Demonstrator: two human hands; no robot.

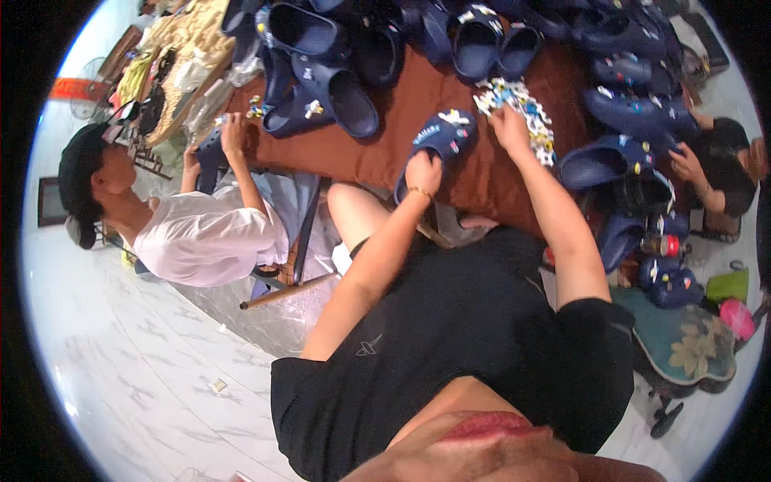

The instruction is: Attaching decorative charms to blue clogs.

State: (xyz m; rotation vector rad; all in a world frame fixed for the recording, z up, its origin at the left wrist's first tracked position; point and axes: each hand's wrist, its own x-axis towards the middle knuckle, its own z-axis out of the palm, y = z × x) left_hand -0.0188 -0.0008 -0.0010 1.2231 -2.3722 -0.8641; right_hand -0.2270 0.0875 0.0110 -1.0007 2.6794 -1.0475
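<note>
Clearly the left hand point(423, 173) is closed around the heel of a navy clog point(438, 140), which lies on the brown table point(401, 112) at about 12 o'clock from the wearer's chest. The right hand point(510, 128), at 3 o'clock from the clog, has its fingers curled down into a pile of small charms point(522, 108); whether it pinches one I cannot tell. To do this well, I judge the clog should be kept steady by the heel with its top face up, and one charm picked at a time. More clogs point(337, 88) crowd the table's far edge. Two other people sit at 9 and 3 o'clock, their work partly cut off by the rim.
</note>
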